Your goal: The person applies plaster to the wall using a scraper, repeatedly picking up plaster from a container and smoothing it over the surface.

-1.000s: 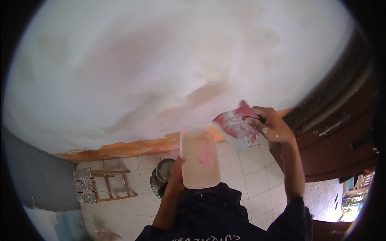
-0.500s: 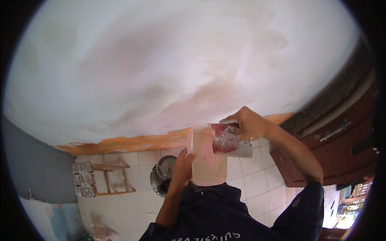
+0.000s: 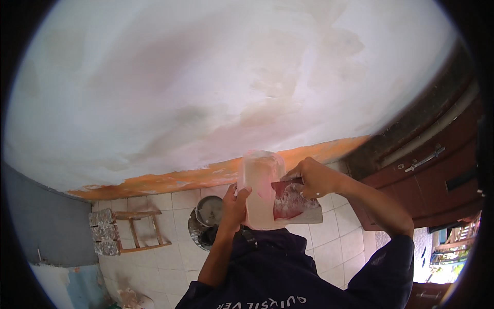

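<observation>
Grips a pale, round-cornered tray by its left side in the left hand, with the thumb laid over the face and the fingers mostly hidden. Pinches a red scraper, streaked whitish and greyish along its lower edge, by the upper part in the bent fingers of the right hand. Holds the scraper across the tray's right edge, touching or just over it; cannot tell which. Has both in front of a dark shirt. Faces a patchy white wall with an orange strip at its foot. Has to the left, on a pale tiled floor, a grey bucket near the left hand, and farther off a paint-spattered wooden stool near a grey wall section. Has to the right a brown door with a metal bolt.
</observation>
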The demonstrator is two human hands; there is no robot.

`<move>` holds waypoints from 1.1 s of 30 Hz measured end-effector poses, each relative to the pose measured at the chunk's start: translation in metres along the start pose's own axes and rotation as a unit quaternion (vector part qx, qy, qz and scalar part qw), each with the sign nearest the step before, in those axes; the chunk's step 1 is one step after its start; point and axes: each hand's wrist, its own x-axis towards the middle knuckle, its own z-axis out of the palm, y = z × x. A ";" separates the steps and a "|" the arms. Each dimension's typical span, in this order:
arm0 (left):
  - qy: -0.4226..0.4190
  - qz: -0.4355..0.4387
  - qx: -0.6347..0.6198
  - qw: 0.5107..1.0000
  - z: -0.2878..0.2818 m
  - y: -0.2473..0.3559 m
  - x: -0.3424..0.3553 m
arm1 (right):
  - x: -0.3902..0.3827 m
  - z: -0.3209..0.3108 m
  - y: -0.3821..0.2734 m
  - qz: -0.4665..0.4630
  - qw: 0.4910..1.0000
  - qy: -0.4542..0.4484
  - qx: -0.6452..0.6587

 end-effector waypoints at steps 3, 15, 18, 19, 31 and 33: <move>0.007 -0.002 0.000 1.000 0.002 0.008 0.000 | -0.003 0.008 0.010 -0.027 0.997 0.029 0.061; 0.043 -0.005 0.033 0.999 -0.010 0.000 -0.005 | -0.022 0.050 0.046 0.115 0.870 0.151 0.455; 0.034 -0.014 -0.016 0.999 -0.025 -0.009 -0.004 | -0.029 0.071 0.068 0.137 0.782 0.209 0.571; 0.033 -0.028 -0.043 0.998 -0.038 -0.022 0.000 | -0.027 0.080 0.071 0.110 0.741 0.213 0.627; 0.025 -0.029 -0.144 0.989 -0.054 -0.033 -0.001 | 0.004 0.121 0.102 0.001 0.593 0.375 0.712; 0.030 -0.024 -0.148 0.988 -0.057 -0.037 -0.003 | 0.011 0.130 0.134 0.016 0.561 0.389 0.731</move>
